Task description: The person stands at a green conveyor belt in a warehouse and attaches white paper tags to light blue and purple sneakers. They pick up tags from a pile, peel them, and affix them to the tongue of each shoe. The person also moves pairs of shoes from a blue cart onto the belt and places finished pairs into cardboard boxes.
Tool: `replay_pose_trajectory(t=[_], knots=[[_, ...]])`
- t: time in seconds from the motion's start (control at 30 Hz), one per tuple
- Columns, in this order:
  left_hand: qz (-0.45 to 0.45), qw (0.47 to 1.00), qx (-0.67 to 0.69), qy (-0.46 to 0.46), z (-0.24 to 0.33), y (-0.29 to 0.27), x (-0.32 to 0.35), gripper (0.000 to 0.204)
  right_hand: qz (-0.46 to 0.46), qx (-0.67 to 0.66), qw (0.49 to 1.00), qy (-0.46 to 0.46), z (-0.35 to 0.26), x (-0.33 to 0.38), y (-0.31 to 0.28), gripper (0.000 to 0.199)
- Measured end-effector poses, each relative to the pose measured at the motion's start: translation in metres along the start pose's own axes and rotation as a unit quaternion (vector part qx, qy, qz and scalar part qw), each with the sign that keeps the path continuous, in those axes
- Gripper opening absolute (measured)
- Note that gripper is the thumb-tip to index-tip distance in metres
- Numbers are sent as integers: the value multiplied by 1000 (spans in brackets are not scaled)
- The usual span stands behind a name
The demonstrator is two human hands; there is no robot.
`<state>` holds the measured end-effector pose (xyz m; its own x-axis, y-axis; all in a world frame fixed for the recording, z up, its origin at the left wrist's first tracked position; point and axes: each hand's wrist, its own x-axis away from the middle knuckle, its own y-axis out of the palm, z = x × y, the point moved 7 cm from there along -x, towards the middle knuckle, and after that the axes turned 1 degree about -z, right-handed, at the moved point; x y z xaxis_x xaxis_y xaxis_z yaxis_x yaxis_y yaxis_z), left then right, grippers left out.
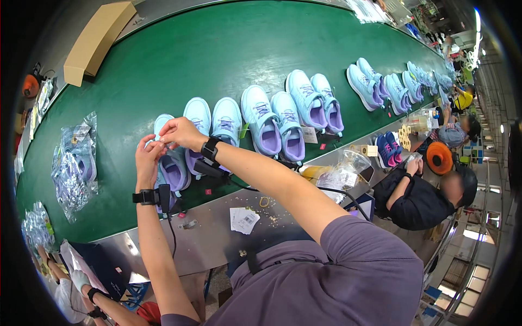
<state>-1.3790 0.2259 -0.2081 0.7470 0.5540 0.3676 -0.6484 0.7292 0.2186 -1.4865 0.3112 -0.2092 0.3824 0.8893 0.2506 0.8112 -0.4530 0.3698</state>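
My left hand point(147, 162) and my right hand point(186, 135) meet fingertip to fingertip above a light blue shoe point(175, 169) with a lilac lining. Both sets of fingers are pinched together. Whatever lies between them is too small to make out. Part of that shoe is covered by my hands and wrists. Just to its right stands another light blue shoe point(225, 115), with its mate partly behind my right wrist. Farther right are more pairs, among them a shoe point(261, 119) near a green tag point(243, 130).
The shoes rest on a green conveyor belt point(217, 54) with a metal ledge point(206, 239) in front. Labels point(244, 220) lie on the ledge. Bagged shoes point(76, 163) sit at left, a cardboard box point(98, 43) far left. A co-worker in black point(413, 195) works at right.
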Motion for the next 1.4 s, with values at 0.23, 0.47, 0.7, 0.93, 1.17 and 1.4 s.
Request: replay_pose_trajectory(t=[0.23,0.47,0.7,0.93,1.17,1.4], knots=[[-10,1000,-6,1,1,5,8,36,56,24,997,-38,-4,4,-3,23],[19,985,-170,21,11,13,8,40,103,241,954,-147,-21,21,-10,18],[-242,893,-157,347,200,200,133,55,33,142,942,-302,-305,203,-103,15],[-667,486,-102,555,277,433,341,96,424,542,690,-224,-404,631,-108,15],[-819,237,-49,520,192,602,473,90,714,591,376,-21,-336,956,17,16],[-879,188,101,426,123,663,618,84,849,492,127,143,-241,1061,228,16]])
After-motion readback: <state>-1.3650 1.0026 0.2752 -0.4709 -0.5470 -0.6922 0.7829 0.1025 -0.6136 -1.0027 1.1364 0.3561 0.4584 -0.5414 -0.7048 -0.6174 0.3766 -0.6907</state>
